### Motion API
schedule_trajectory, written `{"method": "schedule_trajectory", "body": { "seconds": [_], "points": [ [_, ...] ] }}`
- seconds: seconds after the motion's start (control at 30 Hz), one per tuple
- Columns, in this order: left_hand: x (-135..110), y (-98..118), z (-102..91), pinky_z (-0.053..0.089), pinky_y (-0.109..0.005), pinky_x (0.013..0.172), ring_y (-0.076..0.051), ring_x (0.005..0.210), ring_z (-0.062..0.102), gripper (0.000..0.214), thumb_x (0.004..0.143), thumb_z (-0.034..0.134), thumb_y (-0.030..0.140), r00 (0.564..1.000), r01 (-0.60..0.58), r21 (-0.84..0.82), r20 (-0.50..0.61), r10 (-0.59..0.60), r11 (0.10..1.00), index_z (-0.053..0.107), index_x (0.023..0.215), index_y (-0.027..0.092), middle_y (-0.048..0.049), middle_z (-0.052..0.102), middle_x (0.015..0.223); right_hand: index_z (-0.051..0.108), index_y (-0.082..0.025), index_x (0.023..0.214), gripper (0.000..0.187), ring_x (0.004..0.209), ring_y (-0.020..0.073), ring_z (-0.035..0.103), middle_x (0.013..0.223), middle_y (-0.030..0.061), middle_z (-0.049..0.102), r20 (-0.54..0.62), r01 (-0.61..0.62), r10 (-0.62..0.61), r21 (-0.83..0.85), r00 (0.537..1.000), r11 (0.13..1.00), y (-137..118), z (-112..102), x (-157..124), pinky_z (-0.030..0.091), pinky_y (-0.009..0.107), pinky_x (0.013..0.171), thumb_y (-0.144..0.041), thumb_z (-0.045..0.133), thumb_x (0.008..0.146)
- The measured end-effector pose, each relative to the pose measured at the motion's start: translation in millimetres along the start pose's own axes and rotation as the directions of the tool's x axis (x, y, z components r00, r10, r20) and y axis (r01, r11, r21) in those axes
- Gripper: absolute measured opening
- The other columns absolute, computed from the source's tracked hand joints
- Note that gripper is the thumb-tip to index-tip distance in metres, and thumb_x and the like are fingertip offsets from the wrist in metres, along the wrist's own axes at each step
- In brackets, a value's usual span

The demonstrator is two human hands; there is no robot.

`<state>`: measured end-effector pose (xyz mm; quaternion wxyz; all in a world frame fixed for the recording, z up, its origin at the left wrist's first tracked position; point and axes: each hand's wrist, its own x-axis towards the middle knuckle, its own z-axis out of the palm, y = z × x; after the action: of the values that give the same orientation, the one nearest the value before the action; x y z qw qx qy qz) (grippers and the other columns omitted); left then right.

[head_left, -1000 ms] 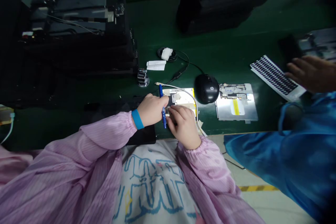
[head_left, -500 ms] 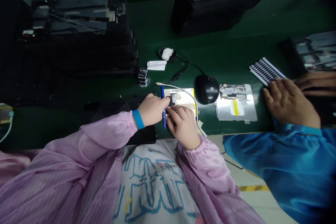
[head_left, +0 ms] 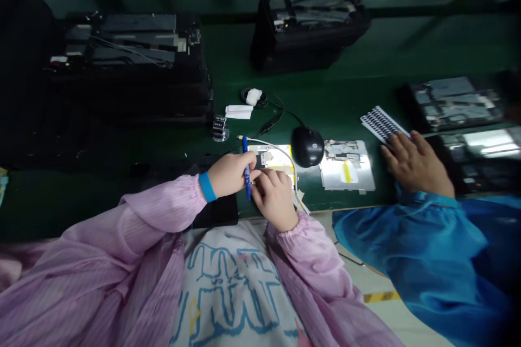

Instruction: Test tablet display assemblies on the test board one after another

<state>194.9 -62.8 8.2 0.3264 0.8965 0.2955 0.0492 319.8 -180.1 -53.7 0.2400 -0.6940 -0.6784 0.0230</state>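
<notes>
A blue pen [head_left: 246, 181] stands roughly upright in the picture at the fingertips of my left hand [head_left: 228, 174], which is closed around it. My right hand [head_left: 277, 199] is curled, its thumb and fingertips pinched together close beside the pen. What those fingers hold, if anything, is hidden. Partly under my right hand lies a flat, light panel with yellow edges [head_left: 280, 153]. A white cable [head_left: 293, 171] curves across it, its plug end near the pen's top. Beneath my left forearm is a dark flat object [head_left: 220, 211].
A black mouse [head_left: 308, 146] and a silver metal plate [head_left: 350, 173] lie to the right. A co-worker's hand [head_left: 419, 165] rests at a label sheet [head_left: 382, 123]. Stacks of black laptop parts [head_left: 134, 87], [head_left: 301, 43] stand behind, near a small metal stamp [head_left: 220, 129].
The view has shifted, so the bench items appear lower and farther left. My hands stay together around the pen; the co-worker's hand remains at the label sheet.
</notes>
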Motion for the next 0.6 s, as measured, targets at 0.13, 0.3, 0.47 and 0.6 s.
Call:
{"method": "schedule_trajectory", "body": {
  "seconds": [0.13,0.3,0.47,0.6],
  "points": [
    [-17,4,-23.6,0.038,-0.021,0.061,-0.010,0.063,0.054,0.016,0.087,0.054,0.032,0.999,-0.047,-0.081,-0.009,0.046,0.996,0.053,0.083,0.017,0.0013,0.059,0.072,0.061,-0.017,0.115,0.029,0.092,0.0241,0.049,0.107,0.0096,0.062,-0.003,0.007,-0.007,-0.012,1.000,1.000,-1,1,2,0.040,0.040,0.080,-0.033,0.051,0.092],
    [-59,-11,-66.1,0.043,-0.022,0.067,-0.013,0.070,0.059,0.022,0.086,0.051,0.040,0.997,0.082,-0.003,-0.008,-0.082,0.997,0.056,0.086,0.019,-0.0004,0.064,0.080,0.059,-0.018,0.122,0.037,0.102,0.0243,0.053,0.113,0.0118,0.062,0.044,0.015,-0.015,-0.008,0.999,1.000,-1,-2,4,0.046,0.040,0.085,-0.039,0.052,0.092],
    [-121,-46,-91.7,0.049,-0.029,0.077,-0.023,0.089,0.063,0.027,0.085,0.047,0.045,0.911,0.403,0.111,-0.149,-0.385,0.909,0.056,0.095,0.020,-0.0066,0.066,0.097,0.058,-0.019,0.121,0.036,0.106,0.0229,0.056,0.116,0.0112,0.062,0.028,0.049,-0.054,0.160,0.998,0.986,9,-8,3,0.049,0.040,0.090,-0.035,0.058,0.089],
    [-160,-68,-88.0,0.046,-0.043,0.095,-0.031,0.115,0.054,0.026,0.090,0.041,0.042,0.830,0.539,0.267,-0.332,-0.449,0.799,0.047,0.101,0.018,-0.0151,0.054,0.128,0.059,-0.016,0.101,0.019,0.100,0.0228,0.059,0.104,0.0122,0.064,-0.132,-0.023,0.056,0.240,0.990,0.970,19,-2,10,0.050,0.039,0.087,-0.028,0.056,0.088]
  ]
}}
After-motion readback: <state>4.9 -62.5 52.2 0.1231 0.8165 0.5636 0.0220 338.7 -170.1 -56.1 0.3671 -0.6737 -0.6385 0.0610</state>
